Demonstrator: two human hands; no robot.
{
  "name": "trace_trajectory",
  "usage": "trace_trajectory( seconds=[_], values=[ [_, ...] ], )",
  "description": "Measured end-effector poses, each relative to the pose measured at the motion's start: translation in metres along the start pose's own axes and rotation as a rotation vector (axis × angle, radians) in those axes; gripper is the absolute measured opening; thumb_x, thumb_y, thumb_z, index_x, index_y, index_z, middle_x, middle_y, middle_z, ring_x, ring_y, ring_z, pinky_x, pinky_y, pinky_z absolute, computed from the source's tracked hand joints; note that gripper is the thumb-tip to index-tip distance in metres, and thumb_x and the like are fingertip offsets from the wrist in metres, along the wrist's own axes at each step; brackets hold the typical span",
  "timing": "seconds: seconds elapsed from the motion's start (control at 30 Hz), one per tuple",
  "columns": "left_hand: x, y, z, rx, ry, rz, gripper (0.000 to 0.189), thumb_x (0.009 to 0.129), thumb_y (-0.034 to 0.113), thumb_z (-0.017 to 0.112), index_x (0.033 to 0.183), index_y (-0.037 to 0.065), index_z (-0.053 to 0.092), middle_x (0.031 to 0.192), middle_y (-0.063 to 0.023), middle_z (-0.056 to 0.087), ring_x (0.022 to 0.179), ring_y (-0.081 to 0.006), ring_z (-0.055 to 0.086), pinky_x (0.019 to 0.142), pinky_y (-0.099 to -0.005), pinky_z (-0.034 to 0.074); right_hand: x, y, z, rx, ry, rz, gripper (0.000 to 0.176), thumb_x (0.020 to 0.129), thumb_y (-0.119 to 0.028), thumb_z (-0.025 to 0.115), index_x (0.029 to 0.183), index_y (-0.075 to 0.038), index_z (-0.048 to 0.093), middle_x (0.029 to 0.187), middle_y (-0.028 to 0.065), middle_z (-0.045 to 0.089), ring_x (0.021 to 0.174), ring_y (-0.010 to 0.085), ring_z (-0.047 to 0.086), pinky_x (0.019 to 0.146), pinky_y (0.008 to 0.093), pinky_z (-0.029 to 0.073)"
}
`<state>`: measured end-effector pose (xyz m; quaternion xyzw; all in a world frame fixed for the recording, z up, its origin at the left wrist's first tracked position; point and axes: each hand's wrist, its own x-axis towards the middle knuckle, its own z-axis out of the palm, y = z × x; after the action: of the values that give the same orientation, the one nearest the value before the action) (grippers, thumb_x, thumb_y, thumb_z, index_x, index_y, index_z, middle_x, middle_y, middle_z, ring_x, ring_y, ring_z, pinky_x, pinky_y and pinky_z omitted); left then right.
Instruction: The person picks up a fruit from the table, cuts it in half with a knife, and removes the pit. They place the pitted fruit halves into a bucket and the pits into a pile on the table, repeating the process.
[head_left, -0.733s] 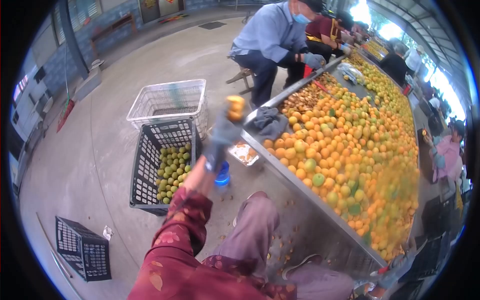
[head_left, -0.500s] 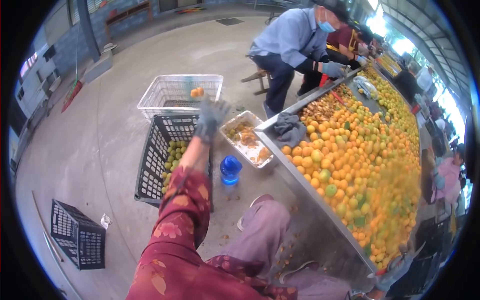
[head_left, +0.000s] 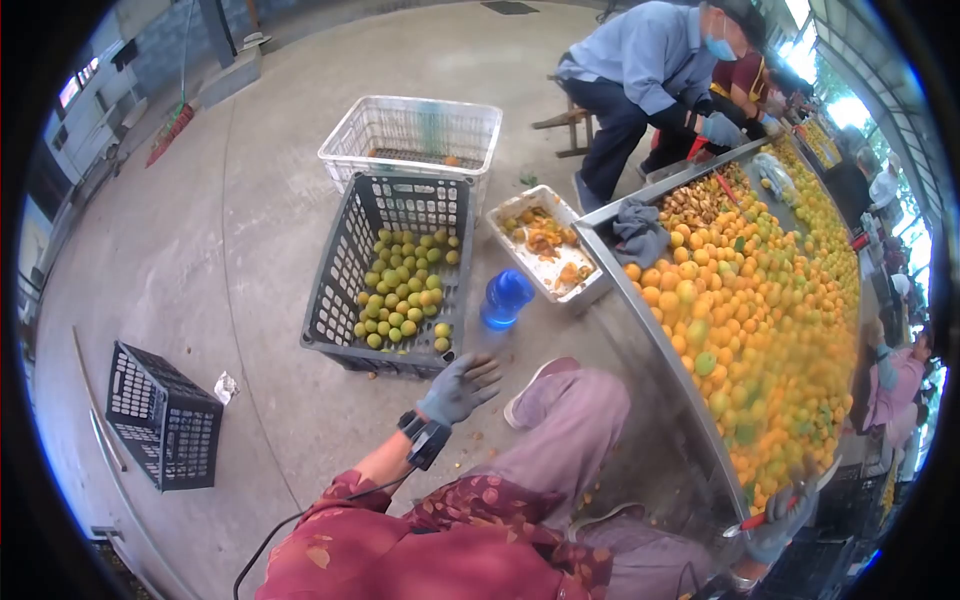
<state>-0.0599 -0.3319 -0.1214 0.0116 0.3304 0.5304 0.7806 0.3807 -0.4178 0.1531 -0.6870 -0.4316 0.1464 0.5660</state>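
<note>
My left hand [head_left: 460, 388], in a grey glove, has its fingers apart and empty, just below the near edge of a black crate [head_left: 345, 265]. Green fruits [head_left: 400, 290] lie inside that crate. Behind it stands a white basket [head_left: 410, 106] with a little orange fruit [head_left: 452, 161] at the bottom. At the lower right my right hand [head_left: 782, 528], also gloved, is closed around a red-handled tool [head_left: 748, 523], beside the table rim [head_left: 665, 355]. Many orange and yellow fruits [head_left: 720, 310] cover the table.
A blue bottle [head_left: 507, 298] stands between the crate and a white tray [head_left: 575, 285] of fruit scraps. A co-worker [head_left: 650, 60] sits at the table's far side. An empty black crate [head_left: 190, 440] lies at the left; a grey cloth [head_left: 637, 228] rests on the table corner.
My left hand has come back from over the crate toward my lap. The orange fruit seen in the air near it now lies in the white basket. The view has shifted.
</note>
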Motion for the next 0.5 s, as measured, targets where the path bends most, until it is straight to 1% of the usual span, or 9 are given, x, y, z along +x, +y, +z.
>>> trace_trajectory(
  seconds=[0.07, 0.13, 0.2, 0.23, 0.27, 0.3, 0.4, 0.43, 0.5],
  values=[
    [-0.012, 0.002, -0.019, -0.082, 0.081, -0.009, 0.049, 0.092, 0.037, 0.052, 0.131, 0.007, 0.044, 0.129, -0.0092, 0.050, 0.118, -0.0244, 0.050, 0.097, -0.0425, 0.043, -0.002, 0.004, -0.002, 0.158, 0.023, 0.060, 0.044, 0.090, 0.001, 0.034, 0.134, -0.003, 0.042, 0.105, 0.0061, 0.053, 0.046, -0.0048, 0.027, 0.040, 0.0109, 0.017],
    [-0.021, 0.005, -0.029, -0.147, 0.391, 0.002, 0.059, 0.088, 0.040, 0.057, 0.133, 0.006, 0.041, 0.134, -0.0101, 0.046, 0.120, -0.0274, 0.048, 0.099, -0.0455, 0.040, -0.008, 0.006, -0.002, 0.156, 0.025, 0.032, 0.043, 0.091, -0.001, 0.035, 0.134, -0.003, 0.042, 0.105, 0.0059, 0.053, 0.046, -0.0048, 0.029, 0.040, 0.0105, 0.018],
    [-0.013, 0.009, -0.051, -0.232, 0.464, 0.032, 0.064, 0.086, 0.043, 0.059, 0.134, 0.006, 0.040, 0.137, -0.0103, 0.043, 0.120, -0.0285, 0.047, 0.100, -0.0458, 0.039, -0.014, 0.009, -0.006, 0.154, 0.031, 0.005, 0.042, 0.092, -0.002, 0.036, 0.134, -0.003, 0.042, 0.105, 0.0057, 0.053, 0.046, -0.0047, 0.030, 0.040, 0.0102, 0.019],
    [-0.007, 0.009, -0.062, -0.323, 0.547, 0.061, 0.069, 0.084, 0.045, 0.061, 0.135, 0.005, 0.038, 0.140, -0.0106, 0.040, 0.121, -0.0296, 0.047, 0.101, -0.0462, 0.037, -0.016, 0.012, -0.012, 0.171, 0.033, 0.021, 0.046, 0.090, -0.002, 0.036, 0.136, -0.003, 0.040, 0.115, 0.0100, 0.051, 0.048, -0.0042, 0.030, 0.042, 0.0114, 0.020],
    [-0.010, 0.016, -0.055, -0.291, 0.547, 0.142, 0.065, 0.086, 0.046, 0.056, 0.135, 0.007, 0.040, 0.138, -0.0100, 0.044, 0.120, -0.0295, 0.048, 0.102, -0.0460, 0.035, -0.018, 0.009, -0.012, 0.188, 0.035, 0.035, 0.050, 0.089, -0.003, 0.037, 0.139, -0.003, 0.038, 0.126, 0.0143, 0.050, 0.049, -0.0036, 0.030, 0.043, 0.0125, 0.020],
    [-0.007, 0.021, -0.062, -0.290, 0.540, 0.143, 0.065, 0.086, 0.046, 0.056, 0.135, 0.007, 0.040, 0.138, -0.0100, 0.044, 0.120, -0.0295, 0.048, 0.102, -0.0460, 0.035, -0.024, 0.005, -0.010, 0.191, 0.039, 0.030, 0.050, 0.089, -0.003, 0.037, 0.139, -0.003, 0.038, 0.126, 0.0143, 0.050, 0.049, -0.0036, 0.030, 0.043, 0.0125, 0.020],
    [0.030, 0.032, -0.113, -0.481, -0.017, 0.342, 0.051, 0.091, 0.043, 0.050, 0.129, 0.009, 0.049, 0.131, -0.0105, 0.054, 0.115, -0.0318, 0.053, 0.100, -0.0508, 0.039, -0.042, -0.018, -0.002, 0.117, 0.065, -0.109, 0.053, 0.088, -0.002, 0.036, 0.141, -0.003, 0.036, 0.125, 0.0108, 0.051, 0.052, -0.0031, 0.031, 0.044, 0.0124, 0.022],
    [0.035, 0.036, -0.113, -0.481, -0.021, 0.342, 0.051, 0.091, 0.043, 0.050, 0.129, 0.009, 0.049, 0.131, -0.0105, 0.054, 0.115, -0.0318, 0.053, 0.100, -0.0508, 0.039, -0.040, -0.014, -0.013, 0.179, -0.022, -0.073, 0.054, 0.088, -0.002, 0.036, 0.141, -0.004, 0.035, 0.123, 0.0088, 0.051, 0.053, -0.0030, 0.032, 0.045, 0.0122, 0.022],
    [0.043, 0.047, -0.109, -0.463, 0.402, 0.282, 0.047, 0.092, 0.039, 0.048, 0.127, 0.009, 0.051, 0.127, -0.0105, 0.057, 0.111, -0.0322, 0.057, 0.097, -0.0502, 0.043, -0.045, -0.010, -0.022, 0.239, -0.108, -0.037, 0.055, 0.087, -0.002, 0.036, 0.142, -0.005, 0.035, 0.121, 0.0068, 0.051, 0.054, -0.0030, 0.032, 0.045, 0.0120, 0.023]
  ],
)
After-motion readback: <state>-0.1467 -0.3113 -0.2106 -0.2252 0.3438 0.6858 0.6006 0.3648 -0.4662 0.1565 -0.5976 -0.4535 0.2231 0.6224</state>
